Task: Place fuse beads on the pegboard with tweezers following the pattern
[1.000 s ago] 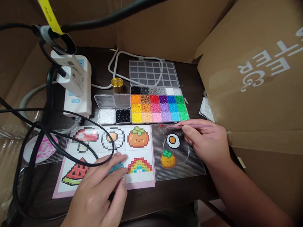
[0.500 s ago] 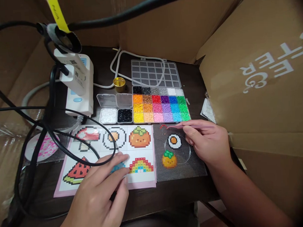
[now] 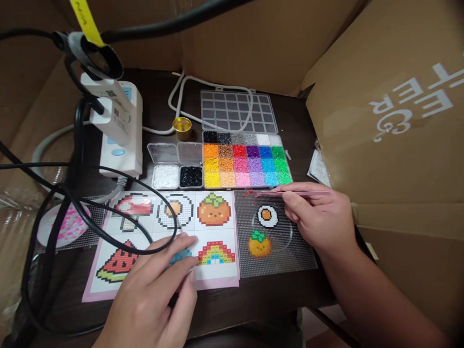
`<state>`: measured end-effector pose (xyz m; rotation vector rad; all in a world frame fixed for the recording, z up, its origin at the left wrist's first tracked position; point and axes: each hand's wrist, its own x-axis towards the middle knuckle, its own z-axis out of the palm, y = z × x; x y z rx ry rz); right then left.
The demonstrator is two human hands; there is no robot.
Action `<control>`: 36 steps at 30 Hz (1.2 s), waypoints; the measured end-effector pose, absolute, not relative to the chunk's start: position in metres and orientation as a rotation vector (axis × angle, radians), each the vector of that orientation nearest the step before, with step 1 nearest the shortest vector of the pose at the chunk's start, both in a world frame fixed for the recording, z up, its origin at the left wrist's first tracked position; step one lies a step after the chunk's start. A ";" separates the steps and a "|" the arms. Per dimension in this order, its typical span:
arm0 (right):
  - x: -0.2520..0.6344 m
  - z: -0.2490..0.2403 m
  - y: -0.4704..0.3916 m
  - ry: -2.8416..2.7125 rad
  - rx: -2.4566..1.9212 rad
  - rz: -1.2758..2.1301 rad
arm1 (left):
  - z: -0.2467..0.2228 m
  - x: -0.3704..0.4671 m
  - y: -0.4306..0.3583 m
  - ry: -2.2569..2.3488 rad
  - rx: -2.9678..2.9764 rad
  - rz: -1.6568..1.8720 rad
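Note:
Pink tweezers (image 3: 301, 193) are pinched in my right hand (image 3: 321, 216), their tips over the top of a clear pegboard (image 3: 288, 263). By the tips sits a small curved row of red beads (image 3: 250, 192); whether the tips hold a bead is too small to see. Lower on the board lie a bead fried egg (image 3: 267, 216) and an orange bead persimmon (image 3: 260, 245) with green leaves. My left hand (image 3: 160, 293) rests open on the pattern sheet (image 3: 220, 278), its fingertips beside the printed rainbow (image 3: 215, 253) and partly covering a blue pattern.
A bead box (image 3: 247, 161) of many colours stands behind the board, with small white and black bead cases (image 3: 178, 176) to its left. A gold cup (image 3: 182, 128), power strip (image 3: 122, 132) and black cables (image 3: 80, 133) are further back and left. Cardboard (image 3: 398, 137) walls surround the table.
The view has shifted very slightly. Both hands stay almost in place, with the tweezers' tips still near the red beads.

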<state>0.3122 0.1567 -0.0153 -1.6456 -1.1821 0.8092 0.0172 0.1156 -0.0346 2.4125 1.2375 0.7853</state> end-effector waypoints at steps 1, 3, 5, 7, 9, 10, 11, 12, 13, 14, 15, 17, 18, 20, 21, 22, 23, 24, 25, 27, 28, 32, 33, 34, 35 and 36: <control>0.313 -0.016 0.157 -1.181 -1.643 0.815 | -0.035 0.017 0.115 1.241 2.411 0.781; 0.314 -0.017 0.156 -1.167 -1.625 0.836 | -0.035 0.016 0.115 1.245 2.408 0.766; 0.315 -0.017 0.156 -1.143 -1.608 0.863 | -0.036 0.016 0.115 1.237 2.414 0.763; 0.316 -0.018 0.157 -1.123 -1.601 0.885 | -0.038 0.014 0.115 1.231 2.420 0.780; 0.316 -0.019 0.157 -1.104 -1.578 0.916 | -0.041 0.013 0.114 1.233 2.419 0.796; 0.317 -0.019 0.157 -1.092 -1.561 0.934 | -0.043 0.013 0.113 1.237 2.412 0.801; 0.317 -0.019 0.157 -1.081 -1.547 0.952 | -0.044 0.013 0.113 1.241 2.404 0.807; 0.316 -0.019 0.157 -1.070 -1.537 0.965 | -0.045 0.013 0.112 1.241 2.395 0.815; 0.316 -0.019 0.157 -1.063 -1.534 0.970 | -0.046 0.013 0.111 1.239 2.386 0.819; 0.316 -0.019 0.157 -1.064 -1.539 0.965 | -0.046 0.013 0.111 1.236 2.376 0.827; 0.315 -0.018 0.157 -1.072 -1.551 0.951 | -0.046 0.013 0.111 1.233 2.367 0.835; 0.314 -0.016 0.157 -1.102 -1.579 0.914 | -0.046 0.014 0.110 1.227 2.351 0.852; 0.313 -0.014 0.158 -1.121 -1.594 0.898 | -0.046 0.014 0.110 1.224 2.344 0.859; 0.312 -0.011 0.158 -1.155 -1.624 0.876 | -0.046 0.015 0.111 1.219 2.338 0.870; 0.311 -0.010 0.158 -1.167 -1.636 0.869 | -0.046 0.015 0.110 1.218 2.338 0.873; 0.310 -0.009 0.159 -1.176 -1.645 0.862 | -0.045 0.015 0.110 1.217 2.338 0.874; 0.310 -0.009 0.159 -1.182 -1.655 0.858 | -0.045 0.015 0.110 1.220 2.337 0.873; 0.310 -0.009 0.159 -1.187 -1.660 0.856 | -0.045 0.015 0.110 1.225 2.335 0.868; 0.310 -0.009 0.159 -1.189 -1.660 0.855 | -0.045 0.015 0.110 1.230 2.333 0.861; 0.310 -0.011 0.159 -1.192 -1.645 0.845 | -0.045 0.015 0.109 1.234 2.335 0.854; 0.311 -0.012 0.159 -1.194 -1.639 0.837 | -0.045 0.015 0.109 1.235 2.338 0.851; 0.312 -0.014 0.159 -1.219 -1.653 0.812 | -0.045 0.014 0.110 1.244 2.352 0.832; 0.312 -0.014 0.159 -1.218 -1.654 0.812 | -0.045 0.014 0.110 1.242 2.357 0.825; 0.312 -0.014 0.159 -1.208 -1.648 0.816 | -0.045 0.014 0.111 1.241 2.361 0.822; 0.311 -0.015 0.159 -1.192 -1.636 0.824 | -0.046 0.013 0.111 1.239 2.364 0.823; 0.312 -0.015 0.159 -1.172 -1.625 0.836 | -0.046 0.013 0.111 1.239 2.366 0.820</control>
